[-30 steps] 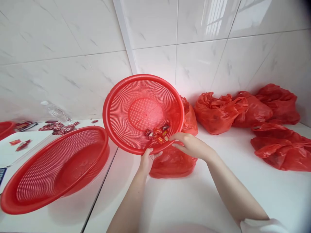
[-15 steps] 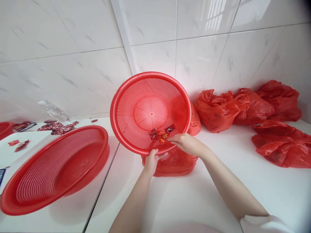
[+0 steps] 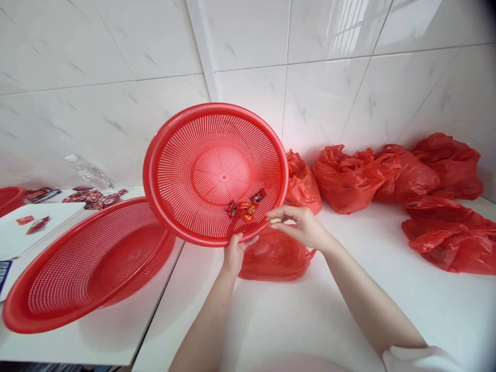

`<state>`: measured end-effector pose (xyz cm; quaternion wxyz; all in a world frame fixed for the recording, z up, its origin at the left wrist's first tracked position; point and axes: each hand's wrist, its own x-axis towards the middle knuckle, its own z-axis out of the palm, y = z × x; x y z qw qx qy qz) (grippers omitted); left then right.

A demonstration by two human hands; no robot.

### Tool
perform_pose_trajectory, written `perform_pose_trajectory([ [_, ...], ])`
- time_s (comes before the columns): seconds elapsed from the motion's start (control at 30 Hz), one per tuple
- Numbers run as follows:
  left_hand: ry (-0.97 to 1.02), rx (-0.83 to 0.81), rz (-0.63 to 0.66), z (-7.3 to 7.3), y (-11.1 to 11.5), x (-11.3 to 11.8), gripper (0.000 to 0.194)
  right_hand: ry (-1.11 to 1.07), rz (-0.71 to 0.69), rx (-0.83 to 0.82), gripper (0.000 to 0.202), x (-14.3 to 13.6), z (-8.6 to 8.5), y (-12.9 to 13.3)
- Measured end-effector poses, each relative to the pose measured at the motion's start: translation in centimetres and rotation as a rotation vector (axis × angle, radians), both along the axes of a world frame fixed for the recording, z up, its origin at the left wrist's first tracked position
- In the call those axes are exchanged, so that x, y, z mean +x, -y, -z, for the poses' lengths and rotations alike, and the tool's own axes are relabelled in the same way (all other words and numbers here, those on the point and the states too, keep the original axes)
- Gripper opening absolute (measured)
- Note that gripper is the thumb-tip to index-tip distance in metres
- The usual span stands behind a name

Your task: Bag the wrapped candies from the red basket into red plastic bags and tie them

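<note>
My left hand (image 3: 234,254) is closed on the lower rim of a round red plastic colander (image 3: 176,178), with the thumb at the inner side. The colander is tilted so its inside faces me. Several small wrapped candies (image 3: 245,208), red and dark, lie together low in it. Just right of the rim, my right hand (image 3: 300,226) pinches a small pale tan piece (image 3: 275,220) between thumb and fingers; its kind is unclear. Beneath the colander rests a red plastic bag (image 3: 277,256), partly covered by it and by my hands.
Several filled red bags (image 3: 351,178) stand along the tiled wall to the right. A larger red colander (image 3: 58,274) sits at the left. Behind it are a white tray (image 3: 62,219), a clear bottle (image 3: 93,173) and a pile of red packets (image 3: 91,199). A seam (image 3: 158,299) divides the tabletops.
The held colander has shifted left and slightly up, now overlapping the larger one. My right hand has drawn out of it to beside its rim, and the pale tan piece now shows.
</note>
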<state>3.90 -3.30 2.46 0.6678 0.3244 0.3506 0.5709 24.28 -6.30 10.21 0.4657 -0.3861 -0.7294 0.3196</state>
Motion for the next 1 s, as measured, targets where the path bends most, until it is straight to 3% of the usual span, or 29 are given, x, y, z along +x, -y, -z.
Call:
perform_pose_trajectory([
  [0.33, -0.014, 0.008, -0.002, -0.1, 0.1, 0.0, 0.031, 0.1, 0.029, 0.021, 0.025, -0.1, -0.3, 0.1],
  [0.47, 0.008, 0.0, -0.004, 0.0, 0.2, 0.2, 0.029, 0.214, -0.021, 0.072, 0.019, 0.0, -0.3, 0.2],
  [0.6, -0.01, -0.019, -0.03, -0.1, 0.3, 0.3, 0.023, 0.444, -0.115, -0.041, 0.022, 0.0, 0.5, -0.1],
  [0.7, -0.021, -0.028, -0.048, -0.1, 0.4, 0.4, 0.03, 0.525, -0.12, -0.106, 0.026, -0.1, 0.9, -0.3],
  [0.83, -0.052, -0.016, -0.026, 0.3, 0.7, 0.7, 0.034, 0.459, -0.003, 0.044, 0.025, -0.5, 0.7, -0.4],
  [0.93, -0.047, -0.021, -0.001, 0.9, 1.1, 1.3, 0.033, 0.564, 0.128, 0.225, 0.05, -1.0, 1.4, -0.7],
  [1.0, -0.034, -0.015, 0.01, 1.3, 1.6, 1.8, 0.035, 0.681, 0.172, 0.247, 0.063, -1.6, 2.4, -1.0],
])
